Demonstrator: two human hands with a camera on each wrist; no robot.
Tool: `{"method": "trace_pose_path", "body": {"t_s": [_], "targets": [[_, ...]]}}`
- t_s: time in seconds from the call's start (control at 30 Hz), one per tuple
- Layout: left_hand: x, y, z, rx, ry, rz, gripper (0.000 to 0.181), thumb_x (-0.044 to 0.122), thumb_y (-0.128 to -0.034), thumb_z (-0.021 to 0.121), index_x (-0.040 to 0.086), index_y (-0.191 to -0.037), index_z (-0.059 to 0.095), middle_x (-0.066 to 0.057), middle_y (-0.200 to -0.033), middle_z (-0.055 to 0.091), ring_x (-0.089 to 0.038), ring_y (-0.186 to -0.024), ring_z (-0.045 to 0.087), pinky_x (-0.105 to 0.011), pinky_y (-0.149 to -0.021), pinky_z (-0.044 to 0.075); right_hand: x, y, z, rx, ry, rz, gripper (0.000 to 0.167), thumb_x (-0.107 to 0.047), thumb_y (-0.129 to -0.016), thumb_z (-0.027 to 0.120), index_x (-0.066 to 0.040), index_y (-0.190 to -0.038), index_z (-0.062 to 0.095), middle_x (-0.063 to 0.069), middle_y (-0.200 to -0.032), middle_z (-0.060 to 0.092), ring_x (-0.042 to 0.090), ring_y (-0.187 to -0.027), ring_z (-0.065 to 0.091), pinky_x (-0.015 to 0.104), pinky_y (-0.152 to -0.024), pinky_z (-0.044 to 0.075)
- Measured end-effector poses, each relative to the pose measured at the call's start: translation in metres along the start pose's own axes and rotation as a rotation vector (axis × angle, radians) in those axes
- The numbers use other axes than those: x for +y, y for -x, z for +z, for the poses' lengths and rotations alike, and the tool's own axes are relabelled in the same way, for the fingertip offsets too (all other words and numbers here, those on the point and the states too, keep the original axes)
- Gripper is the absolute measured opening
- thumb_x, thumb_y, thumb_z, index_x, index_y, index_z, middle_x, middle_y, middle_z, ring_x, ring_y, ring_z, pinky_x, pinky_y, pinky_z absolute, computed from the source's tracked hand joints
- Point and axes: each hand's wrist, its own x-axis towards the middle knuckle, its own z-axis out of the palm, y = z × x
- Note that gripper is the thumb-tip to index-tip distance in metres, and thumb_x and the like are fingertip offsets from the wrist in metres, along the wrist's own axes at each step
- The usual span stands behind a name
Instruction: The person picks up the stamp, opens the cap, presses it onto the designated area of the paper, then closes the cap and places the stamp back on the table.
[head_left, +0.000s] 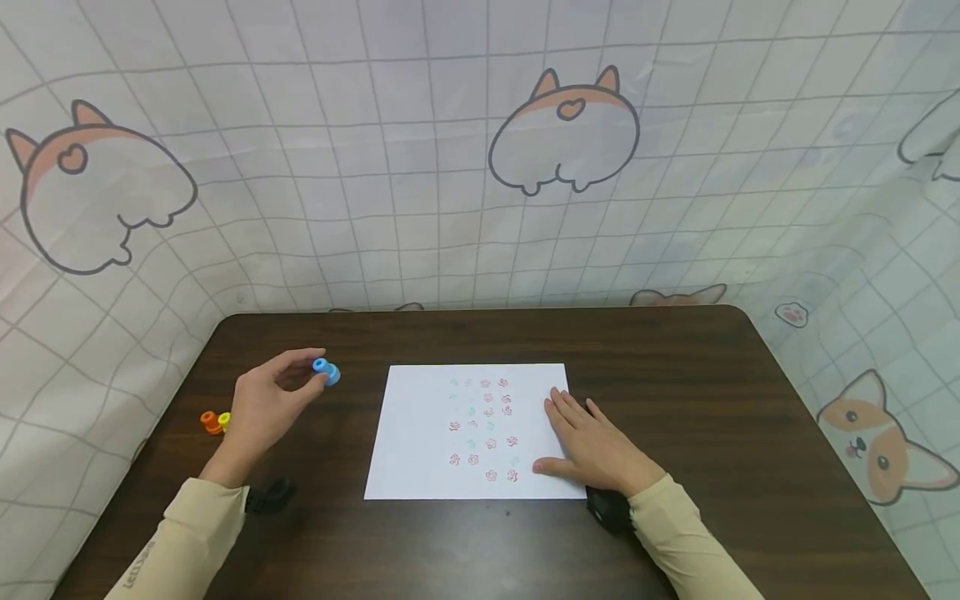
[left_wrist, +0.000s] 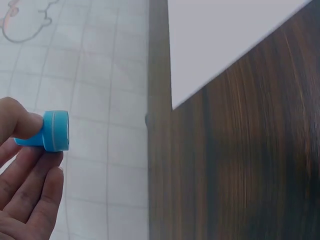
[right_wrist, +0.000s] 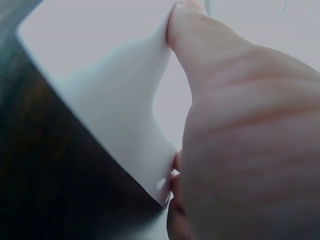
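Observation:
Between thumb and fingers my left hand [head_left: 268,400] pinches a small blue stamp [head_left: 327,372], held to the left of the paper. In the left wrist view the blue stamp [left_wrist: 56,131] lies sideways in the grip, its round end facing right. A white sheet of paper [head_left: 412,433] lies on the table, with rows of small red and faint green printed marks [head_left: 489,427]. My right hand [head_left: 596,442] rests on the paper's right edge with fingers stretched out. The right wrist view shows the thumb [right_wrist: 210,45] on the sheet.
An orange stamp [head_left: 211,422] and a yellow stamp [head_left: 224,421] stand on the left of the dark wooden table [head_left: 712,400], beside my left wrist. A white gridded curtain [head_left: 420,208] with cartoon dogs hangs behind the table's far edge and along its sides.

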Motion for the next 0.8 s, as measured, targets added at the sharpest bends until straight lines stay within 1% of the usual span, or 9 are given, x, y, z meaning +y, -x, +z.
{"method": "trace_pose_path", "body": {"t_s": [0.07, 0.1, 0.17, 0.3, 0.37, 0.47, 0.63, 0.7, 0.8], "targets": [[0.004, 0.001, 0.004, 0.001, 0.026, -0.004, 0.033, 0.019, -0.0919, 0.079, 0.011, -0.124, 0.074, -0.013, -0.112, 0.08, -0.009, -0.095, 0.075, 0.004, -0.081, 0.046, 0.0, 0.0, 0.0, 0.005, -0.007, 0.0, 0.097, -0.064, -0.095, 0.062, 0.003, -0.159, 0.033, 0.022, -0.17, 0.028, 0.039, -0.159, 0.028, 0.066, -0.127, 0.024], [0.006, 0.002, 0.006, 0.003, 0.041, -0.007, 0.033, 0.019, -0.092, 0.079, 0.011, -0.124, 0.074, -0.012, -0.113, 0.079, -0.013, -0.097, 0.076, 0.003, -0.082, 0.046, 0.0, 0.0, 0.0, 0.003, -0.009, 0.004, 0.097, -0.064, -0.095, 0.062, 0.003, -0.159, 0.032, 0.021, -0.17, 0.028, 0.039, -0.159, 0.028, 0.066, -0.127, 0.024], [0.01, 0.005, 0.011, 0.002, 0.09, -0.019, 0.033, 0.019, -0.0923, 0.079, 0.011, -0.124, 0.073, -0.013, -0.115, 0.079, -0.008, -0.097, 0.075, 0.002, -0.083, 0.047, 0.0, 0.0, 0.0, 0.004, -0.016, 0.007, 0.097, -0.063, -0.095, 0.063, 0.004, -0.159, 0.033, 0.022, -0.169, 0.029, 0.039, -0.159, 0.028, 0.066, -0.127, 0.024], [0.013, 0.014, 0.023, -0.009, 0.215, -0.072, 0.034, 0.019, -0.0929, 0.079, 0.009, -0.124, 0.073, -0.016, -0.119, 0.076, 0.013, -0.097, 0.066, -0.002, -0.086, 0.051, 0.0, 0.001, -0.001, 0.0, -0.023, 0.011, 0.098, -0.063, -0.094, 0.063, 0.004, -0.159, 0.033, 0.022, -0.169, 0.029, 0.039, -0.159, 0.028, 0.066, -0.127, 0.024], [0.014, 0.018, 0.029, -0.017, 0.268, -0.098, 0.034, 0.02, -0.0932, 0.079, 0.008, -0.125, 0.072, -0.016, -0.12, 0.075, 0.018, -0.096, 0.064, -0.003, -0.087, 0.052, 0.0, 0.0, -0.001, -0.002, -0.025, 0.01, 0.098, -0.063, -0.094, 0.063, 0.003, -0.159, 0.032, 0.022, -0.17, 0.028, 0.038, -0.159, 0.027, 0.066, -0.127, 0.024], [0.015, 0.02, 0.037, -0.023, 0.309, -0.116, 0.035, 0.021, -0.0934, 0.078, 0.008, -0.125, 0.072, -0.01, -0.119, 0.075, 0.017, -0.097, 0.065, -0.004, -0.088, 0.053, 0.0, 0.0, -0.002, -0.006, -0.027, 0.016, 0.098, -0.063, -0.094, 0.064, 0.002, -0.16, 0.031, 0.02, -0.17, 0.026, 0.037, -0.16, 0.025, 0.065, -0.128, 0.022], [0.019, 0.023, 0.049, -0.036, 0.379, -0.126, 0.036, 0.02, -0.0922, 0.08, 0.007, -0.125, 0.071, 0.008, -0.115, 0.074, 0.013, -0.098, 0.068, -0.007, -0.088, 0.055, -0.001, 0.0, -0.004, -0.009, -0.045, 0.023, 0.098, -0.062, -0.094, 0.065, 0.003, -0.159, 0.032, 0.021, -0.17, 0.027, 0.038, -0.16, 0.025, 0.065, -0.128, 0.022], [0.021, 0.024, 0.053, -0.041, 0.414, -0.135, 0.036, 0.019, -0.0917, 0.08, 0.007, -0.124, 0.071, 0.012, -0.114, 0.073, 0.011, -0.099, 0.069, -0.008, -0.089, 0.055, -0.001, 0.0, -0.004, -0.007, -0.053, 0.018, 0.099, -0.062, -0.093, 0.066, 0.004, -0.159, 0.032, 0.022, -0.17, 0.027, 0.038, -0.16, 0.025, 0.066, -0.128, 0.022], [0.026, 0.025, 0.057, -0.043, 0.452, -0.146, 0.036, 0.017, -0.0914, 0.08, 0.004, -0.124, 0.071, 0.012, -0.114, 0.073, 0.009, -0.099, 0.07, -0.009, -0.09, 0.056, -0.002, 0.0, -0.003, -0.002, -0.057, 0.016, 0.098, -0.062, -0.093, 0.066, 0.004, -0.159, 0.033, 0.022, -0.17, 0.028, 0.038, -0.16, 0.026, 0.066, -0.128, 0.022]]}}
